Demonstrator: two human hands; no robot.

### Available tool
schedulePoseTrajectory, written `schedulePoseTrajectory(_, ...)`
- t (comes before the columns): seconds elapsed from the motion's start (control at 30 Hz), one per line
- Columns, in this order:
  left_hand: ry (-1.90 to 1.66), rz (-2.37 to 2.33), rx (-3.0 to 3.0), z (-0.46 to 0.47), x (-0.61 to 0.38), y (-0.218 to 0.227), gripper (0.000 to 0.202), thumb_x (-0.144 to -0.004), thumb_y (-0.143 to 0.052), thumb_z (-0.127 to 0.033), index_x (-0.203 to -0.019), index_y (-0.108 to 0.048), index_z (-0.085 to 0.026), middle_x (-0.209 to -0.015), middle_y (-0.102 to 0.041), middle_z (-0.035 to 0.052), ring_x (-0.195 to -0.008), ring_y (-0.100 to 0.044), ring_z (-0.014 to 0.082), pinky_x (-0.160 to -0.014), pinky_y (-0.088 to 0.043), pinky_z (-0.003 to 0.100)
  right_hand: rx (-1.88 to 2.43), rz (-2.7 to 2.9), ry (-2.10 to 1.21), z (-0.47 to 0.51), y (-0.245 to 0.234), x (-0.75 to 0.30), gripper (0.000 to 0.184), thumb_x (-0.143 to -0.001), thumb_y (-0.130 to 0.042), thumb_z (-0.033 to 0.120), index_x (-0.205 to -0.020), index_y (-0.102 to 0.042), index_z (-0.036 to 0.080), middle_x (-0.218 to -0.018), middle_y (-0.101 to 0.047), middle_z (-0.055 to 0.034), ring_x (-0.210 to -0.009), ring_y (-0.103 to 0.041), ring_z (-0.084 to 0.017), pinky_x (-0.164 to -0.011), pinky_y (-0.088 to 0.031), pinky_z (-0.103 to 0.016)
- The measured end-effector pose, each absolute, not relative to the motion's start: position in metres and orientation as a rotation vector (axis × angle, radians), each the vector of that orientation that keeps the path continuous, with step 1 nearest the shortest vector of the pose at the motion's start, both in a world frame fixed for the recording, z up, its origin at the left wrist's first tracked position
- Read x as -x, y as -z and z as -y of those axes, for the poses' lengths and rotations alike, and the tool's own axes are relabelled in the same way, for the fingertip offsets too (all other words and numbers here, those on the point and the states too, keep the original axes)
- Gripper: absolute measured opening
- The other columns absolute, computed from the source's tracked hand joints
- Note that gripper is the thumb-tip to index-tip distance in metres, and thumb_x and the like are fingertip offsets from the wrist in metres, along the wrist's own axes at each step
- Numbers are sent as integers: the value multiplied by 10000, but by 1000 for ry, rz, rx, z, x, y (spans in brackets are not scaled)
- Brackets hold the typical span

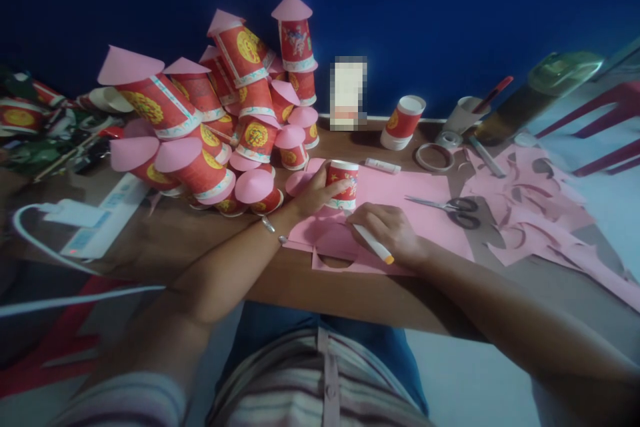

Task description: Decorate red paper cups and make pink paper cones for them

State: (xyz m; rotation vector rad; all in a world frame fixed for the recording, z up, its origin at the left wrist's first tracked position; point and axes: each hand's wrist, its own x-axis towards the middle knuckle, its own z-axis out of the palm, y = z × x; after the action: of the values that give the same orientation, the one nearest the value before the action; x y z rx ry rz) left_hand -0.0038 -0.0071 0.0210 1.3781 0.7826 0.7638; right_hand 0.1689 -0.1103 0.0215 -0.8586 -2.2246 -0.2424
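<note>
My left hand grips a small red paper cup that stands upside down on a pink paper sheet on the wooden table. My right hand is closed around a white pen with an orange end, its tip against the paper at the base of the cup. The near edge of the sheet shows round cut-outs. Scissors lie on the sheet just right of my hands.
A heap of red cups with pink paper cones fills the table's left. Another upturned cup, a tape ring, a glue stick, a cup holding a red tool and pink paper scraps lie right. A white power strip sits left.
</note>
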Motion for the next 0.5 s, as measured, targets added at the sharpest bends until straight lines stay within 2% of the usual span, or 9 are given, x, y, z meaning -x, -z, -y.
schedulePoseTrajectory(0.5, -761, -786, -1377, 9, 4, -25, 389, -778, -717, -360, -1060, -510, -189, -922, -625, 9, -801, -630, 146, -717, -531, 288, 861, 2261, 227, 109, -22, -170, 79, -999, -535, 117, -1048, -578, 162, -811, -690, -29, -687, -640, -141, -599, -487, -249)
